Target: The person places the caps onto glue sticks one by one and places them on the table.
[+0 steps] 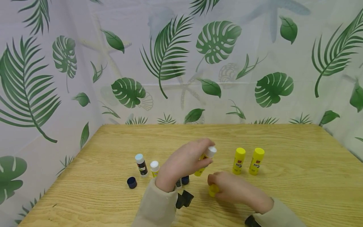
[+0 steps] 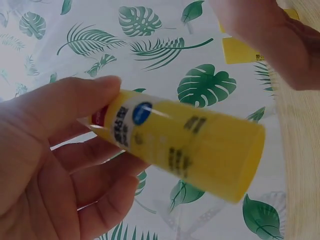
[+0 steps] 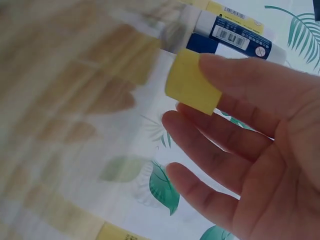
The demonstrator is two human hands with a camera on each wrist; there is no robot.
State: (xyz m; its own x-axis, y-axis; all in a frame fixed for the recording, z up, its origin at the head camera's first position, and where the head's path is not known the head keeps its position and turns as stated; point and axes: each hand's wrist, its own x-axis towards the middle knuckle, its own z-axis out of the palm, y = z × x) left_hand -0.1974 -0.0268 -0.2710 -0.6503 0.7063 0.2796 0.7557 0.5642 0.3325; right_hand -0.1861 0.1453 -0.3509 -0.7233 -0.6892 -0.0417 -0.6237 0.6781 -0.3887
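Observation:
A yellow glue stick [image 1: 210,152], white at its upper end, is held above the table by my left hand [image 1: 185,160]. In the left wrist view the thumb and fingers grip one end of this glue stick [image 2: 195,145], and its printed yellow body points away from the palm. Lower and to the right, my right hand [image 1: 231,186] pinches a short yellow cap [image 1: 213,190] between thumb and fingers. The right wrist view shows this cap [image 3: 192,82] at the thumb tip, the other fingers loosely bent below it.
Two yellow glue sticks [image 1: 239,161] [image 1: 256,161] stand upright right of the hands. At left stand a dark-labelled glue stick [image 1: 141,165] and a white-topped yellow one [image 1: 154,168], near a loose navy cap [image 1: 131,183]. Another navy cap [image 1: 185,180] shows beside the left wrist.

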